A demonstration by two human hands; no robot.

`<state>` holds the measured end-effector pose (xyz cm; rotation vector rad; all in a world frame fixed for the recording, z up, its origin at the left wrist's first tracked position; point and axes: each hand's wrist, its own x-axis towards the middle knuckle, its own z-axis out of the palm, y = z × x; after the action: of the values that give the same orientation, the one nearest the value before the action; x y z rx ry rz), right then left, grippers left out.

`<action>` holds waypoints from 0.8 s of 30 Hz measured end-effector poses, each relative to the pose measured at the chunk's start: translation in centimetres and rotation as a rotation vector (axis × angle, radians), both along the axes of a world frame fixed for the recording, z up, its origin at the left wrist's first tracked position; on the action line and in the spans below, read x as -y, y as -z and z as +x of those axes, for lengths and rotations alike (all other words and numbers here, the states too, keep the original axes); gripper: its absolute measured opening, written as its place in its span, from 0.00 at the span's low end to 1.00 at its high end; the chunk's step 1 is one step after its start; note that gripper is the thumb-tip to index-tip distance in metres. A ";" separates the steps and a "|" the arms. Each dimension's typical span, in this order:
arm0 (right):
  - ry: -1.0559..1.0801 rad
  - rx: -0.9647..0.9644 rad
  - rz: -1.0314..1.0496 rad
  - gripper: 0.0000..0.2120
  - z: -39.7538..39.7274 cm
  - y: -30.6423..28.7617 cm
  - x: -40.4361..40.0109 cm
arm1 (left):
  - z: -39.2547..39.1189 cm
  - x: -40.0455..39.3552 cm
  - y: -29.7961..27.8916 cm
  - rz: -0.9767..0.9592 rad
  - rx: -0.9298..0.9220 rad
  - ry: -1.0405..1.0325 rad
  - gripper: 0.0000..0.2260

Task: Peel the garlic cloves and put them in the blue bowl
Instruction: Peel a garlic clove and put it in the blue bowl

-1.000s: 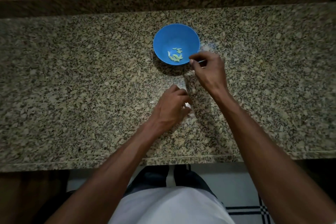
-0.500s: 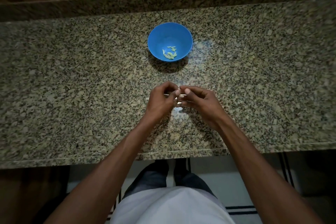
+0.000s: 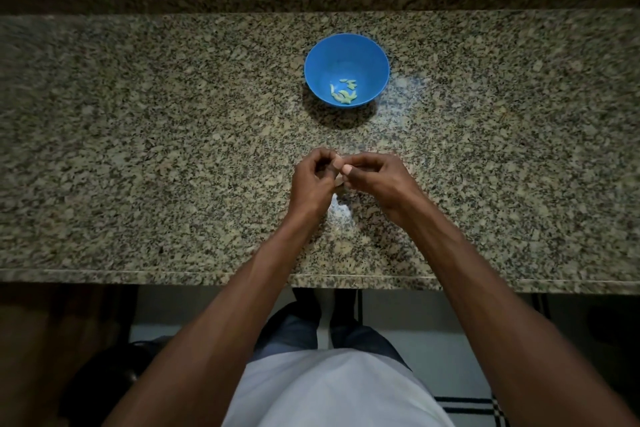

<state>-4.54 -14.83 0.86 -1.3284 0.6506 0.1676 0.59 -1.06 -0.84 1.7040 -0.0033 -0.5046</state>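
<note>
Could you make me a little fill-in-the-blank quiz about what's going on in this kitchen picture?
1. The bowl on the counter is coloured ____.
2. The small pale peeled cloves lie ____ the bowl.
3. The left hand and right hand meet ____ the counter, nearer the person than the bowl.
4. The number of bowls in view is ____.

Missing words: blue; inside; above; one

What the left hand (image 3: 311, 180) and right hand (image 3: 377, 178) pinch between their fingertips is almost wholly covered by the fingers; only a pale sliver shows, too small to name. The pale bits (image 3: 341, 213) on the counter (image 3: 138, 149) below the hands are blurred. The cloves (image 3: 343, 92) in the bowl (image 3: 322, 55) are too small to count. Both upper arms are cut off by the bottom edge.
</note>
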 end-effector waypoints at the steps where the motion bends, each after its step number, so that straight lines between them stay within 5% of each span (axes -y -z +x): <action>1: 0.069 -0.033 0.110 0.08 0.0 -0.1 -0.4 | -0.1 0.2 0.1 -0.035 -0.021 -0.035 0.02; 6: 0.233 -0.083 0.454 0.13 0.2 0.5 -1.3 | -0.7 1.0 0.1 -0.057 -0.013 -0.114 0.02; 17: 0.010 -0.030 -0.377 0.03 -1.0 2.4 2.0 | 2.4 -3.3 1.0 0.190 0.197 -0.058 0.06; 24: -0.214 0.047 -0.775 0.07 -0.2 2.9 2.1 | 3.0 -4.5 3.0 0.401 0.303 0.038 0.09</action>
<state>-4.73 -16.96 -2.02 -2.1442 0.5480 0.0518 3.56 3.46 -3.84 2.1644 -0.1628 -0.2810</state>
